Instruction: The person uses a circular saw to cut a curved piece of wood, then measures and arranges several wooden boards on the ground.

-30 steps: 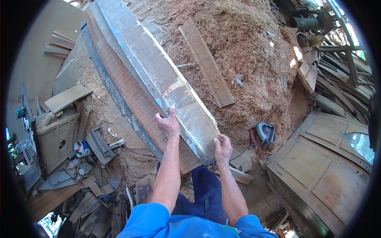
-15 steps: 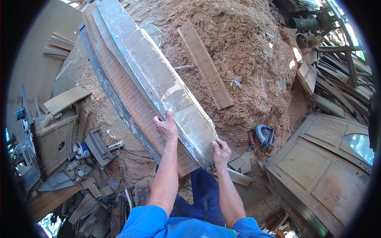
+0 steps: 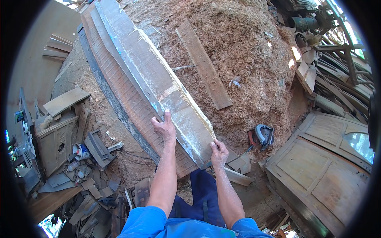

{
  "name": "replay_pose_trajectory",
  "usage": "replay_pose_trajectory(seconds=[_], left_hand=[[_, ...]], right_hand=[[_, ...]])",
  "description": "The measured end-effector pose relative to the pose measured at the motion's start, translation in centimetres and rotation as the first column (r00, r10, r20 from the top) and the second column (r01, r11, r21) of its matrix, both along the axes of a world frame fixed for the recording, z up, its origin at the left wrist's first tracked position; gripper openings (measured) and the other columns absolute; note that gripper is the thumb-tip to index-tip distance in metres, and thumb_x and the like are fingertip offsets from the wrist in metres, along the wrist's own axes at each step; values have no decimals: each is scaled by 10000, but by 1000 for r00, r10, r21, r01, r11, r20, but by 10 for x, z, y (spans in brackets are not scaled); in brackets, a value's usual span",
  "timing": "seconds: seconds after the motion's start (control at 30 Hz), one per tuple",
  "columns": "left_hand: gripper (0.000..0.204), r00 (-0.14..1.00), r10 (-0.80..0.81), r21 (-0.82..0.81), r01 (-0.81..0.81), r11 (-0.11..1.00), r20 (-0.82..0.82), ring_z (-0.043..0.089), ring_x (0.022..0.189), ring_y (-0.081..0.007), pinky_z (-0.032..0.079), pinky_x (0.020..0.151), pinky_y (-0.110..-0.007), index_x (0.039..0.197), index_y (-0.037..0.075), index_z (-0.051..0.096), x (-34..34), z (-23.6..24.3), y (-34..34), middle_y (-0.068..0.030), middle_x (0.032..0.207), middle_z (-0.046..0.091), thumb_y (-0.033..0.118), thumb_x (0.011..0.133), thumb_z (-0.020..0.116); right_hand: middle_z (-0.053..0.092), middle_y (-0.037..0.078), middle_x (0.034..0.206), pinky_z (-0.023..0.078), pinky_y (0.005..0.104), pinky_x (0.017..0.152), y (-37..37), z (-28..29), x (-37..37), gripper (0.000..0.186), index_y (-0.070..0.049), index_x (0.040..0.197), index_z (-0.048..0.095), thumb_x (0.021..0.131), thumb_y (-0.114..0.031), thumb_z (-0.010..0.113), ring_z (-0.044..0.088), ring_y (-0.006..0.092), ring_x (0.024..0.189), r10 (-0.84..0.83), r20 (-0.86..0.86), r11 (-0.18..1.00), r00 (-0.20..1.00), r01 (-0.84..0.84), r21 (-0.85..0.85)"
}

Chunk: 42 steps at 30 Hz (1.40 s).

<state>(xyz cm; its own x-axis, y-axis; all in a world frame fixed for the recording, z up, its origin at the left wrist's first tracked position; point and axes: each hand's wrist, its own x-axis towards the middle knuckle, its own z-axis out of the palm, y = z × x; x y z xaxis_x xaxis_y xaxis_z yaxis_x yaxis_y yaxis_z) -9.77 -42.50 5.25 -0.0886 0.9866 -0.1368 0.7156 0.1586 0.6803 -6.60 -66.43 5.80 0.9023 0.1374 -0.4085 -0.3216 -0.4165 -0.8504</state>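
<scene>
Grasping long board (image 3: 154, 73) by opposite edges: left hand (image 3: 164, 127), right hand (image 3: 219, 154) nearer end.

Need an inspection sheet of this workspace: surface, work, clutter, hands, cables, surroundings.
Surface: ribbed brown plank, dark beam along its left.
Work: long board on top, dusty, right edge splintered.
Clutter: loose plank, circular saw, offcuts, blue-and-white can.
Hands: left hand at the board's left edge; right hand gripping its right edge, near end.
Cables: thin dark lines on the ground, left; possibly cord.
Surroundings: shavings mound, panelled cabinet right.
</scene>
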Motion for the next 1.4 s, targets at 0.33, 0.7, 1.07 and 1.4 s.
replay_pose_trajectory(seconds=[0.33, 0.7, 1.07, 1.4], left_hand=[[816, 997, -29, 3, 29, 1000, -77, 579, 975, -485, 439, 893, -546, 1136, -112, 494, -1, -9, 3, -299, 1011, 580, 617, 822, 686], [905, 988, -131, -81, 124, 989, -83, 560, 1024, -459, 433, 898, -551, 1179, -155, 420, 2, -2, 1, -308, 1052, 541, 643, 832, 668], [1005, 824, -378, 184, 486, 855, -422, 324, 1386, -429, 351, 1083, -605, 1460, -21, 325, 17, 25, 23, -305, 1456, 339, 643, 807, 703], [1146, 147, -721, -231, 887, 399, -677, 96, 1524, -390, 194, 1164, -675, 1599, 222, 171, 33, 24, 113, -144, 1662, 117, 752, 723, 686]], right_hand=[[722, 103, 964, 517, 290, 842, 6, 16, 7, 230, 20, 1061, 709, 862, -93, 734, 665, 161, 906, 74, 39, 992, 997, -69, -109], [732, 66, 971, 500, 251, 831, -2, 8, 14, 255, 13, 1070, 715, 853, -119, 743, 654, 108, 897, 8, -95, 1000, 995, -10, -25], [721, 54, 907, 515, 262, 788, -4, 7, 11, 242, -4, 1038, 718, 850, -149, 764, 647, 109, 839, -27, -62, 996, 998, 22, -88], [703, 128, 932, 544, 346, 820, -1, 14, 10, 266, -19, 1037, 679, 820, -158, 747, 692, 229, 886, -58, -87, 997, 995, 54, -47]])
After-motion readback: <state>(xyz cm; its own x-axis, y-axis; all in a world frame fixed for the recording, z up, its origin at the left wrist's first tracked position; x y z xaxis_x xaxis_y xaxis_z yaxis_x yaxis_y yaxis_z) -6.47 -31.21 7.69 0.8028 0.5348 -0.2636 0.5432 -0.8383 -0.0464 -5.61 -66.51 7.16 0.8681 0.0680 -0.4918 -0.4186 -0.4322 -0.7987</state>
